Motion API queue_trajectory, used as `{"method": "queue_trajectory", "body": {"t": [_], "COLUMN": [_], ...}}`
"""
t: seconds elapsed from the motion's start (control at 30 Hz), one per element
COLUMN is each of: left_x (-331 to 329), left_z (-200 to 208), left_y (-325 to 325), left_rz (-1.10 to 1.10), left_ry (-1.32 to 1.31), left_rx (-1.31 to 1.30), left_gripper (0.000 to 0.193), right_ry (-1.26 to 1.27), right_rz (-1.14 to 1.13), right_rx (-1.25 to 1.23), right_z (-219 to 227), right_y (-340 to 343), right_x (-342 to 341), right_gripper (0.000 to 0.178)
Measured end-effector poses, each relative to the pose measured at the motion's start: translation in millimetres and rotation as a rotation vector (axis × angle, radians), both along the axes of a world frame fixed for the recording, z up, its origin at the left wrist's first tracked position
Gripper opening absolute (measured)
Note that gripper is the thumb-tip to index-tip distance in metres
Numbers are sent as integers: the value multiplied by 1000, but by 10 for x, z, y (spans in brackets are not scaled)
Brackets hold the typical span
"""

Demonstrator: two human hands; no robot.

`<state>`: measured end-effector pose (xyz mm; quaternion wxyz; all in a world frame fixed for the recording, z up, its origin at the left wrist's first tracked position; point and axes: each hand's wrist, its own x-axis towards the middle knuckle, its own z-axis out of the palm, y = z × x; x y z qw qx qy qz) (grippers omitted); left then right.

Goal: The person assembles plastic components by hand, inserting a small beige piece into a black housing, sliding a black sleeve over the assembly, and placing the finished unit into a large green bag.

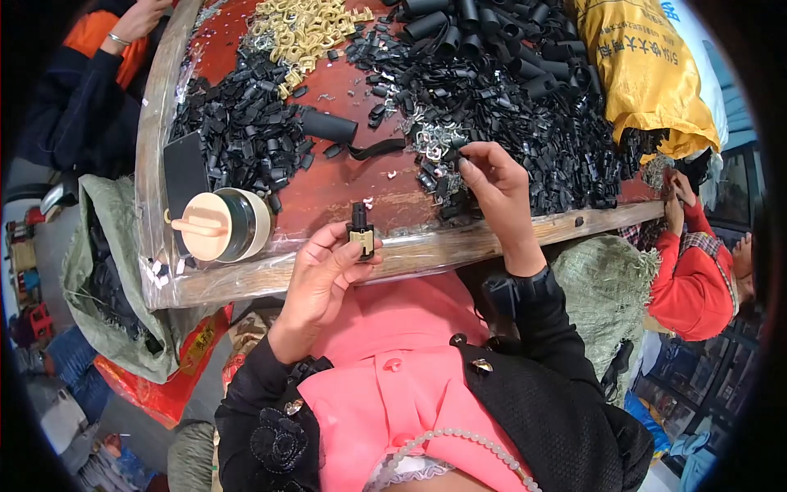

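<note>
Gripping the black-and-gold fitting (pixel 361 236) near the table's wooden edge (pixel 443 248), the left hand (pixel 320 271) pinches it between thumb and fingers; the right hand (pixel 502 184) appears to pinch a small dark part (pixel 461 156) beside the silver pieces (pixel 433 141). A loosened right pinch could lose that part among the black pieces (pixel 566 164), hampering retrieval

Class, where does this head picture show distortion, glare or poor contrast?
In the head view, the wooden table border bows at left and black fills the corners; in the head view, glints streak the plastic film on the near edge; in the head view, the small dark piece in the right hand blends into black parts.
</note>
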<state>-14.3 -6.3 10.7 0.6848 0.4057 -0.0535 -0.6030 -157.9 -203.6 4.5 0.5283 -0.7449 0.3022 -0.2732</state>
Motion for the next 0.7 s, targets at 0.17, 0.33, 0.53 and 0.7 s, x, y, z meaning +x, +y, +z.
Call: {"method": "queue_trajectory", "body": {"t": [0.17, 0.33, 0.53, 0.7], "left_x": [-56, -111, -193, -213], "left_z": [-6, 6, 49, 74], "left_y": [9, 45, 97, 76], "left_rz": [8, 33, 43, 5], "left_ry": [-16, 12, 34, 45], "left_rx": [-15, -44, -58, -79], "left_gripper": [25, 25, 25, 26], "right_ry": [-244, -322, -266, -215], "right_rz": [151, 198, 405, 485], "right_rx": [562, 738, 658, -65], "right_z": [96, 155, 240, 290], "right_y": [206, 445, 663, 730], "right_x": [25, 62, 41, 130], "right_gripper": [19, 20, 19, 18]}}
